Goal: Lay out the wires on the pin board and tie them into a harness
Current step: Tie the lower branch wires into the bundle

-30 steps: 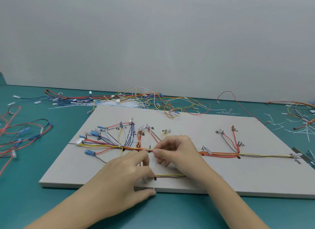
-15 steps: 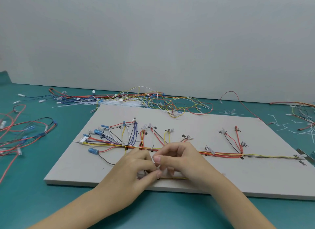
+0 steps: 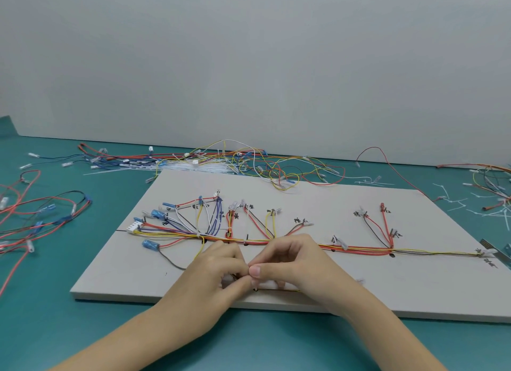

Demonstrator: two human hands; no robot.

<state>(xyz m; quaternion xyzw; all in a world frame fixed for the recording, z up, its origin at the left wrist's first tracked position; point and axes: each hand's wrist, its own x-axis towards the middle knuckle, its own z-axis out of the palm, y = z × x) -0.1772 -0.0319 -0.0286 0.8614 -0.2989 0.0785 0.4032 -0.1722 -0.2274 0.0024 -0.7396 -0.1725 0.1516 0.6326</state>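
A pale grey pin board [image 3: 414, 287] lies on the teal table. A wire harness trunk [image 3: 359, 250] runs across it from a white connector [image 3: 133, 228] at the left to the right end, with red, yellow, blue and white branches fanning up to labelled pins. My left hand [image 3: 213, 276] and my right hand [image 3: 293, 262] meet fingertip to fingertip near the board's front edge. Both pinch what looks like a thin white cable tie, mostly hidden by the fingers. A short wire bundle [image 3: 276, 289] lies under the hands, barely visible.
Loose wires [image 3: 276, 166] and a sheaf of white cable ties [image 3: 193, 167] lie behind the board. More wires [image 3: 41, 213] sprawl at the left and at the far right [image 3: 492, 177]. Cut tie scraps [image 3: 456, 202] litter the right side. A metal piece [image 3: 495, 250] sits at the board's right end.
My right hand came down from the trunk toward the front edge. My left hand lifted off the board's edge, and the fingertips of both hands closed together.
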